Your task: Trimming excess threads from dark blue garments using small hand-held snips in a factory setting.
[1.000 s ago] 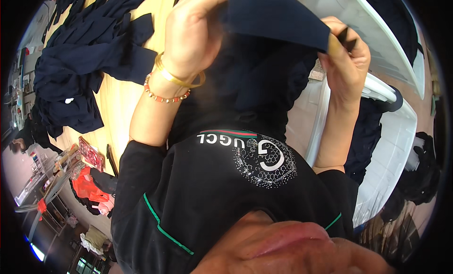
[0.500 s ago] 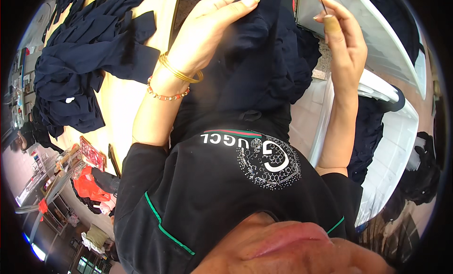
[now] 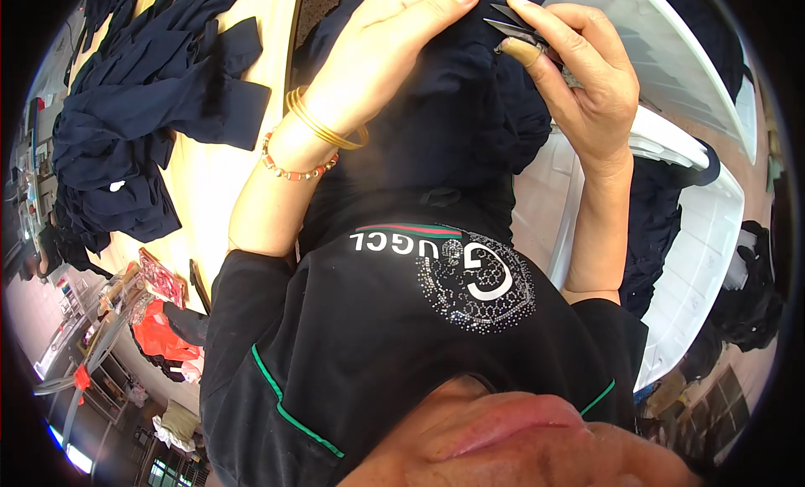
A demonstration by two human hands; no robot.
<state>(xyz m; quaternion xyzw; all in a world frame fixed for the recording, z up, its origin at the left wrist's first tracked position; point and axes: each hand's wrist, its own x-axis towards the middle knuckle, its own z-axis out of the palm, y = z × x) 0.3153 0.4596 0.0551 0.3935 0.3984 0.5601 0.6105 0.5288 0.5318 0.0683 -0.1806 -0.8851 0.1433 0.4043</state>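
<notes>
Dark navy cloth (image 3: 453,110) lies draped over my lap and rises toward the upper edge of the head view. My left hand (image 3: 394,43) pinches a part of it between thumb and fingers, with the fingertips at the very top of the picture. In my right hand (image 3: 591,76) is a small pair of thread snips (image 3: 513,32), held between thumb and fingers. Their two pointed blades stand slightly apart and point left, close to the cloth and a short way from my left fingertips. Whether the blades touch the cloth I cannot tell.
To the left, a pale wooden table (image 3: 220,181) bears a heap of navy garment pieces (image 3: 126,143). On the right stand white plastic bins (image 3: 700,252) with more navy cloth (image 3: 654,227) in one. A red bag (image 3: 163,332) sits beyond the table's near edge.
My right hand has come left and turned, bringing the snips from upright beside the bin to over the cloth. My left hand has shifted slightly right, still pinching the cloth.
</notes>
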